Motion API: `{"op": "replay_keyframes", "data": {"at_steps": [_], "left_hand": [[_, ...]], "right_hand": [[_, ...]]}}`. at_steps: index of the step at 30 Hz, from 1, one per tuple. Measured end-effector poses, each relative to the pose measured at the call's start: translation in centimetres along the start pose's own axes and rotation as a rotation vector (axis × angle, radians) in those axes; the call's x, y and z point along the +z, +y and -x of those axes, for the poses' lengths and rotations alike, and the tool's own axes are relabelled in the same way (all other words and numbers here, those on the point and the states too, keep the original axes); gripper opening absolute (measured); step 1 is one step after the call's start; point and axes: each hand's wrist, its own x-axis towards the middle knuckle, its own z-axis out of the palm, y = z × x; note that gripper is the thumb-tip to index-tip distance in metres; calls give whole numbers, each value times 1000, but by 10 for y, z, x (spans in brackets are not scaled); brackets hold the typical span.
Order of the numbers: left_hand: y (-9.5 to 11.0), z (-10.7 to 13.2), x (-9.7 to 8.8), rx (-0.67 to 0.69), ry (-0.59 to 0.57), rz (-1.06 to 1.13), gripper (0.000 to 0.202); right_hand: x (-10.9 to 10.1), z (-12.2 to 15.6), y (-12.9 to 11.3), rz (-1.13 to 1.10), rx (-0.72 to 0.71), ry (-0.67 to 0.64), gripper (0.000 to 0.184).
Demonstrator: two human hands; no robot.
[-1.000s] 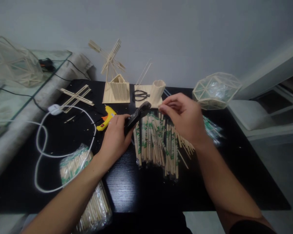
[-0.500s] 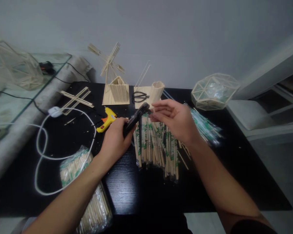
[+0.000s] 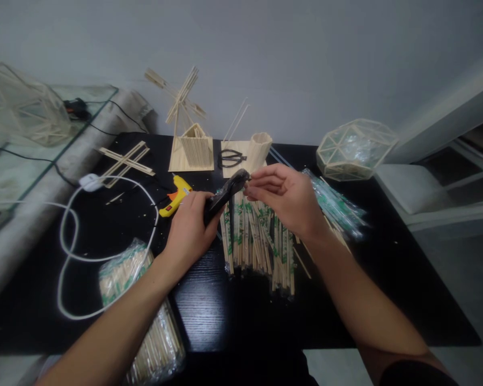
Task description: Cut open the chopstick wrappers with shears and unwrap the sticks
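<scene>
My left hand [image 3: 191, 222] is wrapped around a long black hand tool [image 3: 227, 193]; its exact kind is unclear. The tool slants up to the right, and its far end reaches the fingertips of my right hand [image 3: 290, 198]. The right thumb and fingers are pinched together there, on something too small to make out. Below both hands lies a spread of chopsticks in printed green-and-clear wrappers [image 3: 257, 236]. A yellow glue gun [image 3: 177, 195] rests just left of my left hand.
Behind stand a stick-built windmill model [image 3: 196, 147], a round stick cup [image 3: 260, 150] and black scissors [image 3: 231, 157]. A white cable [image 3: 60, 268] loops at left beside a bagged chopstick pack [image 3: 156, 343]. More wrapped sticks [image 3: 338, 206] and a geometric stick frame [image 3: 354, 150] are at right.
The tool's far end and my right fingertips have come slightly closer together. My left hand keeps its grip; the things on the table look unmoved.
</scene>
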Motion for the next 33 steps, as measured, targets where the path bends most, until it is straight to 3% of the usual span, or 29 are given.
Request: {"op": "replay_keyframes", "data": {"at_steps": [5,13,33], "left_hand": [[3,1,-2,-102,7,216,20],[12,2,-5,-136,79,601,18],[12,4,-5,-163,69,592,16]], "right_hand": [[5,3,3,36,-40,-31,34],[16,10,16,-38,17,-187,25],[18,15,18,149,-13,-234,18]]}}
